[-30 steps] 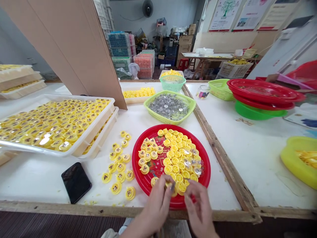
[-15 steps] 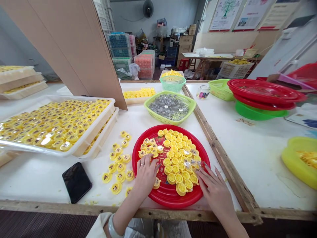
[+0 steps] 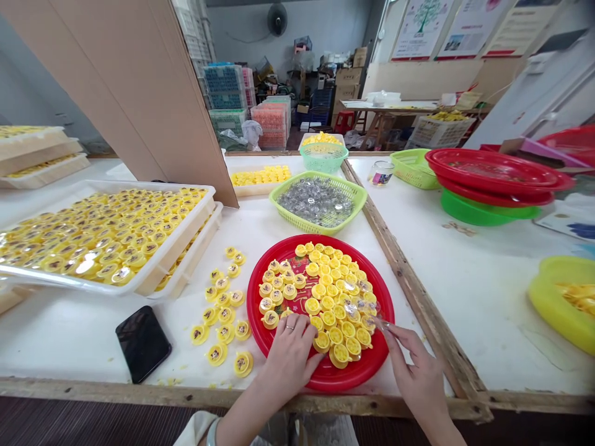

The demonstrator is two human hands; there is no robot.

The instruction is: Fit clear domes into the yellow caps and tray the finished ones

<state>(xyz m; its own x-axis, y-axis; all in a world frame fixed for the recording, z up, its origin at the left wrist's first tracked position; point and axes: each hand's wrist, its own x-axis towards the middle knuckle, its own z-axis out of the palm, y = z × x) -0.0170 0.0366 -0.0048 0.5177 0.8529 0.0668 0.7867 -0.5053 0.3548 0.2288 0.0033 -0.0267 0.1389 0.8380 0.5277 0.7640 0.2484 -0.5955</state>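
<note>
Cups (image 3: 340, 354), small and yellow with a saucer-like base, stand crowded on the round red tray (image 3: 344, 379), mostly over its right half. A smaller group of printed cups (image 3: 270, 319), each with a picture on top, sits on the tray's left side. They all look like moulded plastic: light, stiff, a little slick, and hard to break, though easily knocked into their neighbours. A pinch across the rim or the saucer edge, thumb against 1 or 2 fingertips, would suit them best. Clear covers (image 3: 351, 308) lie on top of the cups toward the right; these seem thin, smooth and nearly weightless, likely to slide and to scratch, so holding them by the edge is safer than pressing on the face.

The left hand (image 3: 292, 353) is palm down over the tray's near left part, its fingers bent and bunched over the printed cups, its thumb out toward the yellow cups. Whether it grips a piece, I cannot tell; the knuckles hide it. The right hand (image 3: 415, 371) is at the tray's right rim, thumb and forefinger drawn close together beside the clear covers. Something glints at those tips, but I cannot tell whether it is pinched.
</note>
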